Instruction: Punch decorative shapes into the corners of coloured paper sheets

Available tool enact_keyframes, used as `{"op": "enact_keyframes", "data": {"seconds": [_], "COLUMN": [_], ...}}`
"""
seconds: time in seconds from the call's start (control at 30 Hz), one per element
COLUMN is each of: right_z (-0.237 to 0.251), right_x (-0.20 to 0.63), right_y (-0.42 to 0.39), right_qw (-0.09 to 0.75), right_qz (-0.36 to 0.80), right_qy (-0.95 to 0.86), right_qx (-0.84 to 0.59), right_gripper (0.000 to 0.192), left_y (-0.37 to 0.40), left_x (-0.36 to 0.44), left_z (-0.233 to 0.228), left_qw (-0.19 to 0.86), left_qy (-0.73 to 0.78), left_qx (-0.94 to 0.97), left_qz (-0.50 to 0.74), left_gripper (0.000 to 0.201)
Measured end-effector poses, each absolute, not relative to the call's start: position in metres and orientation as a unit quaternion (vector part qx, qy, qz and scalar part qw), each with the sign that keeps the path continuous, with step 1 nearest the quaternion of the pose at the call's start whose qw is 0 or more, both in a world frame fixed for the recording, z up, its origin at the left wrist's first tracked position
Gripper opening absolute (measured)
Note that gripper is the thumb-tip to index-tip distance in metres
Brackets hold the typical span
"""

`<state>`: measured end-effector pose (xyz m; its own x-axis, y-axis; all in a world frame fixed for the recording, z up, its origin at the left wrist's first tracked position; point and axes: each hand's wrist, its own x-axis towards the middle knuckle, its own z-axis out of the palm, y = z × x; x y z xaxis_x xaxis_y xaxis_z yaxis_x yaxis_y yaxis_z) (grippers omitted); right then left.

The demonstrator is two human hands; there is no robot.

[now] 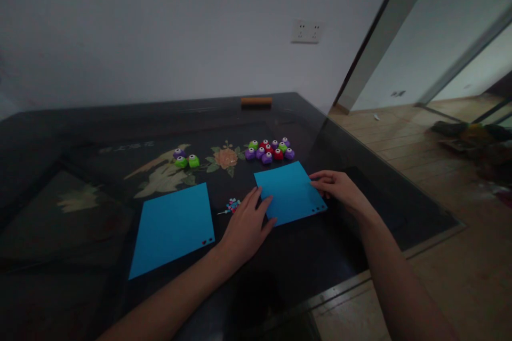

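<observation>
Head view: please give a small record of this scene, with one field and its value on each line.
surface: dark table with flower picture
left hand: flat, fingers on left edge of right sheet
right hand: fingertips on right edge of right sheet
right sheet: blue, small holes near its front right corner
left sheet: blue, untouched, two holes near front right corner
punches: cluster behind right sheet; purple, green, red
three punches: apart, behind left sheet
scraps: small coloured pile between sheets
</observation>
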<state>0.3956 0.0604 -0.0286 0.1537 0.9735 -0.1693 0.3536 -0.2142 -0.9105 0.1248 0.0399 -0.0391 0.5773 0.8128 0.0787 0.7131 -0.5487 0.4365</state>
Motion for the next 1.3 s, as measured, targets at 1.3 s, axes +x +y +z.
{"op": "enact_keyframes", "data": {"seconds": [1.3], "right_z": [-0.0359], "right_x": [0.3917], "right_y": [0.068], "right_qw": [0.457], "right_qz": [0.331], "right_qy": [-0.499], "right_qx": [-0.658], "right_gripper": [0.012], "left_y": [0.0473], "left_x": [0.1226], "left_z": [-0.0411], "left_qw": [0.146], "left_qy": [0.417], "left_qx": [0.879], "left_qz": [0.182], "left_gripper": [0.043]}}
